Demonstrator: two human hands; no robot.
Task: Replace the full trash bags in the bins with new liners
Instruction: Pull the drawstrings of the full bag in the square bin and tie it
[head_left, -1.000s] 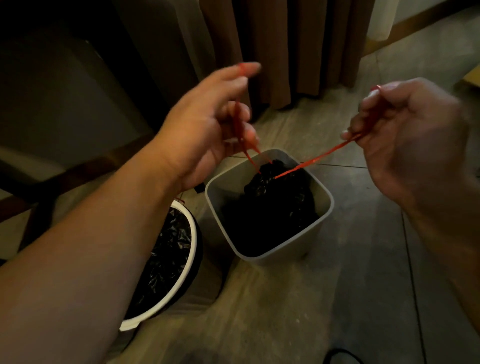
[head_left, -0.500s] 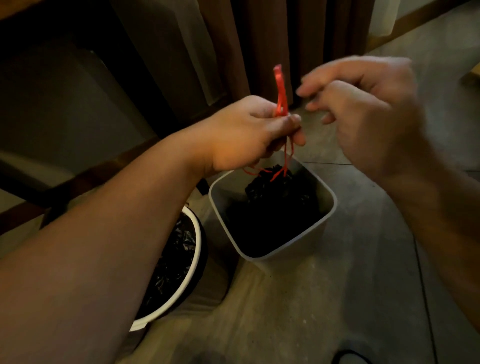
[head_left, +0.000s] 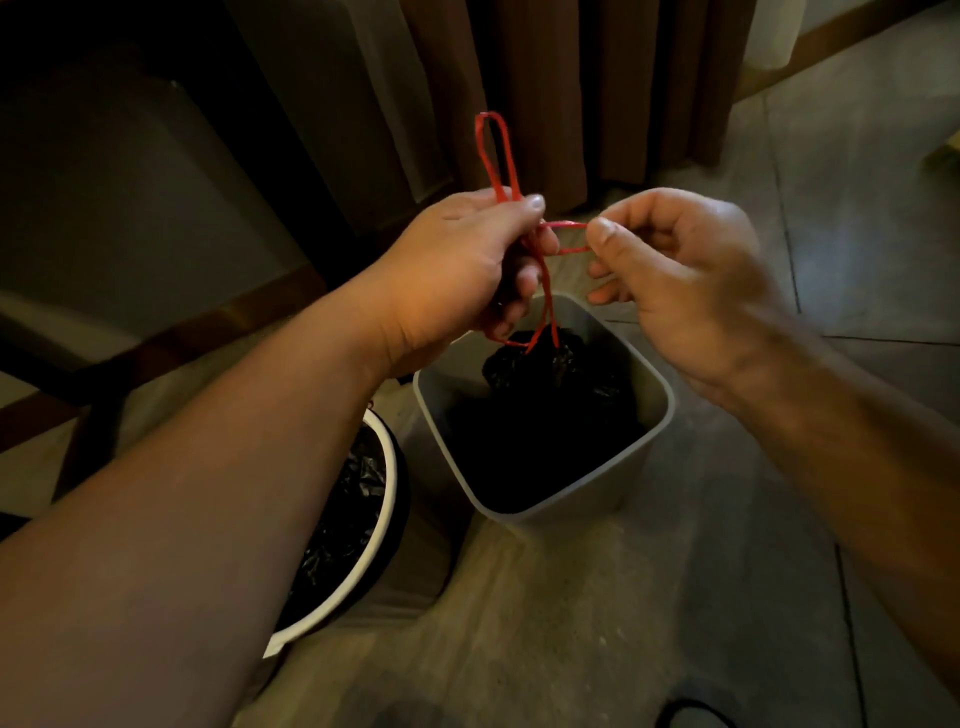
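Observation:
A grey square bin (head_left: 652, 410) stands on the floor with a gathered black trash bag (head_left: 540, 405) inside it. Red drawstrings (head_left: 545, 291) rise from the bag's neck to my hands. My left hand (head_left: 457, 270) pinches the strings above the bin, and one red loop (head_left: 496, 150) sticks up past my thumb. My right hand (head_left: 675, 275) pinches a second red loop (head_left: 566, 236) that runs sideways between both hands. A round white-rimmed bin (head_left: 387, 499) lined with a black bag (head_left: 337, 525) sits at lower left, partly hidden by my left forearm.
Brown curtains (head_left: 545, 93) hang behind the bins. A dark piece of furniture (head_left: 130, 197) fills the upper left. Grey tiled floor (head_left: 597, 623) spreads around the bins, with a dark cable loop (head_left: 691, 714) at the bottom edge.
My hands, first apart with the red strings stretched between them, have come together above the grey bin. The left now holds an upright loop, and the right pinches a sideways loop.

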